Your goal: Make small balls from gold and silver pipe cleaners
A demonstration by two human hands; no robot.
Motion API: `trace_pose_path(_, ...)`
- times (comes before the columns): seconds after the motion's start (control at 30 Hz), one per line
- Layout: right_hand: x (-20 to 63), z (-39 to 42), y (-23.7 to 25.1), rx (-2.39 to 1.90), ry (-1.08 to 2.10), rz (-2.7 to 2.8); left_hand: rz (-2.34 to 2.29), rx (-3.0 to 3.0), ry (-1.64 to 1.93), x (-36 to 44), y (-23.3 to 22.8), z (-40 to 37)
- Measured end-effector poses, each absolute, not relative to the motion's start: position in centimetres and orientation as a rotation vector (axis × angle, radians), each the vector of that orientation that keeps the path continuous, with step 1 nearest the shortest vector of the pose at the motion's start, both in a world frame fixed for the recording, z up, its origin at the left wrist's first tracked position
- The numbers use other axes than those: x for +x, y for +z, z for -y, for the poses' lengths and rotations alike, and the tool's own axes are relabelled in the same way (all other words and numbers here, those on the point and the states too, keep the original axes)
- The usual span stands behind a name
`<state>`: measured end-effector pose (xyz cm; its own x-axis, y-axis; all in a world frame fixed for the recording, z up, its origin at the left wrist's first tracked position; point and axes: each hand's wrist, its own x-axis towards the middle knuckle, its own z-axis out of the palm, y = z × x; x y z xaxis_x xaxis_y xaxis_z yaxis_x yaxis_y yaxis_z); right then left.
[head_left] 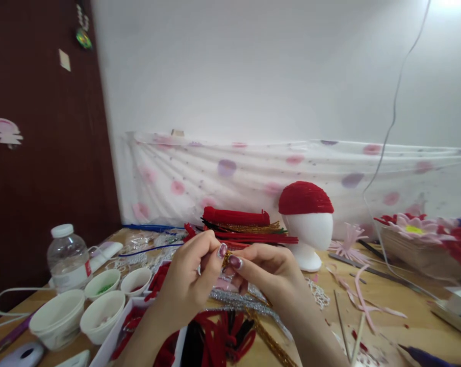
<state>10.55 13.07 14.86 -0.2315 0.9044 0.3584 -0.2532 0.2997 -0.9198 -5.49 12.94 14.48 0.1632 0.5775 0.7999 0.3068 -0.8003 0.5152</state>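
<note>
Close together above the middle of the table, both hands pinch one small gold tinsel piece (226, 259), which looks like coiled pipe cleaner. My left hand (196, 270) grips it from the left between thumb and fingers. From the other side, my right hand (264, 270) closes thumb and fingers on it. Much of the piece is hidden behind the fingertips. Silver tinsel stems (246, 300) and gold tinsel stems (269, 336) lie beneath the hands. Red and black fuzzy loops (230, 336) rest nearer to me.
A white foam head (310, 239) wearing a red cap (306, 198) stands behind my right hand. Left are white cups (56, 316) and a plastic bottle (68, 255). Bundled red stems (236, 216) lie at the back. A flower-filled box (406, 250) stands right, near a blue-handled tool (421, 355).
</note>
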Motion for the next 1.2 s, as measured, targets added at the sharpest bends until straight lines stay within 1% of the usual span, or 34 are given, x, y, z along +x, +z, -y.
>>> trace_pose_path(0.17,11.2,-13.7,15.1,-0.662,1.273,1.401,-0.889,2.227,1.747,-4.7,14.5,-12.9)
trace_pose_path(0.33,11.7,-14.0,15.6,-0.637,1.243,1.368,-0.871,2.156,1.777,-4.0,14.2,-13.5)
trace_pose_path(0.57,10.2,-14.8,14.4,-0.543,1.309,1.202,-0.92,1.856,2.06,-1.7,12.7,-14.2)
trace_pose_path(0.7,9.1,-14.7,13.9,-0.537,1.354,1.059,-0.965,1.748,2.076,-1.6,12.0,-14.5)
trace_pose_path(0.77,9.5,-14.7,14.2,-0.55,1.329,1.095,-0.941,1.786,1.987,-2.1,12.2,-14.6)
trace_pose_path(0.87,11.0,-14.6,15.0,-0.62,1.306,1.247,-0.823,1.998,1.705,-3.5,13.3,-14.7)
trace_pose_path(1.0,12.7,-14.6,15.4,-0.692,1.407,1.405,-0.719,2.136,1.309,-5.1,14.7,-14.8)
trace_pose_path(1.13,13.4,-14.6,15.5,-0.756,1.509,1.528,-0.618,2.215,1.034,-5.8,14.8,-15.0)
trace_pose_path(1.2,13.5,-14.6,15.5,-0.802,1.538,1.56,-0.581,2.246,0.961,-5.9,14.7,-15.2)
